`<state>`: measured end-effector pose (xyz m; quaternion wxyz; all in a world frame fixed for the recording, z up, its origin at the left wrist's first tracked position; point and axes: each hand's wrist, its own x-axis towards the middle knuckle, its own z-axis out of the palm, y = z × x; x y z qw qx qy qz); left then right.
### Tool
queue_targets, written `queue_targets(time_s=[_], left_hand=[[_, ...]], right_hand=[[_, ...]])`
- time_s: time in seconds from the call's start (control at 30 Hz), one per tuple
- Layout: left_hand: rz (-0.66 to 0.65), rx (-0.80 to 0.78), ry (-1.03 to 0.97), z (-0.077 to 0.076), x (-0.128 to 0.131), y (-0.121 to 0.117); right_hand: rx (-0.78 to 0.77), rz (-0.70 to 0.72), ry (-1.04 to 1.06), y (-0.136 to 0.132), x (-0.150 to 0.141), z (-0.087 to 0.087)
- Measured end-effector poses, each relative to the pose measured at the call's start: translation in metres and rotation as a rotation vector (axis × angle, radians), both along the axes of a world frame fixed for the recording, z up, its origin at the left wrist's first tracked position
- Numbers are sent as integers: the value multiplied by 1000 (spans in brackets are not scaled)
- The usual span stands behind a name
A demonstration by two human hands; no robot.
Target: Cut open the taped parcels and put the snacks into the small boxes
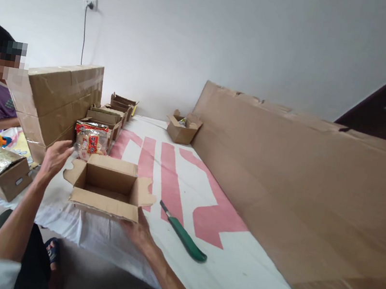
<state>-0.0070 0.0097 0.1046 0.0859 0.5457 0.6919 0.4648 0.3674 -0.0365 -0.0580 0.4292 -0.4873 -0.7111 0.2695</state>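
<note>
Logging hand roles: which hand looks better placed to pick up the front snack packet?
Probably the left hand: it is close beside the front snack packet, while the right hand is at the near right corner of the open box, farther away.

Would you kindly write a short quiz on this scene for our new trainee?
1. Which hand touches the nearest open box?
2. True or false: the green-handled tool lies on the cloth, to the right of that box.
3. Which of these is nearest the left hand: A, the wall socket; B, the snack packet; C, the green-handled tool?

Key: 1. The right hand. 2. True. 3. B.
</note>
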Motion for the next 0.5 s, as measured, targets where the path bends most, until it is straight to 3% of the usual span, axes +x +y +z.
queue_targets(time_s=[0.1, 0.2, 0.27, 0.33, 0.5], left_hand=[[161, 151, -18, -28, -1, -73], [254, 68, -121, -67, 8, -116], [219, -67, -205, -89, 18, -119], [190, -163, -257, -101, 27, -107], [162, -203, -262, -104, 38, -68]], right_hand=[[-32, 29, -23, 14, -40, 2], [-2, 19, -16, 26, -84, 6], [11, 5, -30, 33, -112, 10], [11, 8, -55, 40, -137, 14], [-22, 35, -56, 60, -172, 24]])
